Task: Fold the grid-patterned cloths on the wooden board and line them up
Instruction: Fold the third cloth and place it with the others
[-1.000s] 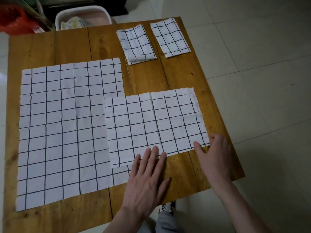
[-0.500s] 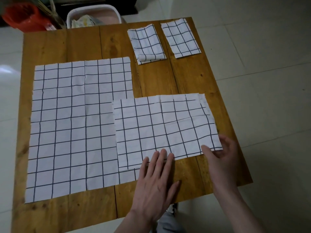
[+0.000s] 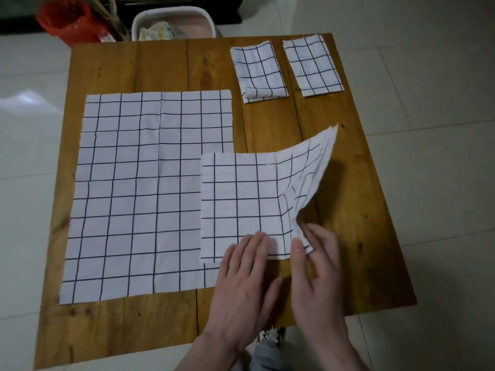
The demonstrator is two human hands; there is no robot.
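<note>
A half-folded white cloth with black grid lines [image 3: 246,199] lies on the wooden board [image 3: 166,65], overlapping the near right corner of a large unfolded grid cloth [image 3: 139,188]. My left hand [image 3: 243,287] lies flat with its fingertips pressing the folded cloth's near edge. My right hand [image 3: 318,266] pinches that cloth's near right corner and holds its right side lifted and curled toward the left. Two small folded grid cloths [image 3: 258,72] [image 3: 312,65] sit side by side at the board's far right.
A white basket [image 3: 174,22] with crumpled items and a red plastic bag [image 3: 67,20] stand on the tiled floor beyond the board's far edge. The board's right edge drops off to pale floor tiles [image 3: 428,103].
My right hand has taken hold of the folded cloth's near right corner and lifted its right side off the board toward the left. My left hand has stayed on the near edge.
</note>
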